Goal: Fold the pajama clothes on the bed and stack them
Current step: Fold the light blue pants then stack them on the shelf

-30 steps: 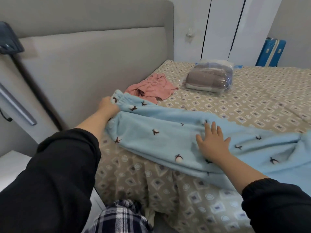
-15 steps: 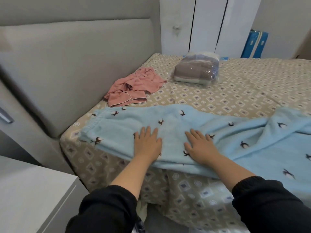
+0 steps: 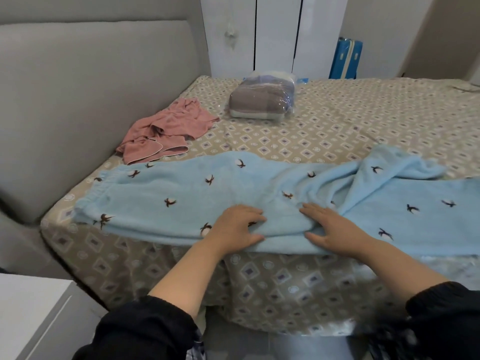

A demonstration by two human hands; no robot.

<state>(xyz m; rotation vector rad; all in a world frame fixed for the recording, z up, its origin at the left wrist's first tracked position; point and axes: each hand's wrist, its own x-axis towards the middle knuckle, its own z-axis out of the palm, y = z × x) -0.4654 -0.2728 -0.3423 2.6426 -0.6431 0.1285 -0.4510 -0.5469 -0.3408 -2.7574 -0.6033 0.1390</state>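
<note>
Lengthwise left-right, pajama pants (image 3: 181, 201), waistband (image 3: 100, 189) leftward, under left hand (image 3: 235, 229), right hand (image 3: 335, 227), grips flat.

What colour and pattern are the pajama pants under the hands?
Light blue fleece pajama pants, scattered small dark-and-white bird-like motifs; head view.

One view only — head-worn, wide-angle. Looks forward and down from the bed's (image 3: 337, 120) near edge, close in; headboard (image 3: 91, 100) left of the bed, wardrobe (image 3: 275, 35) beyond the bed's far side.
</note>
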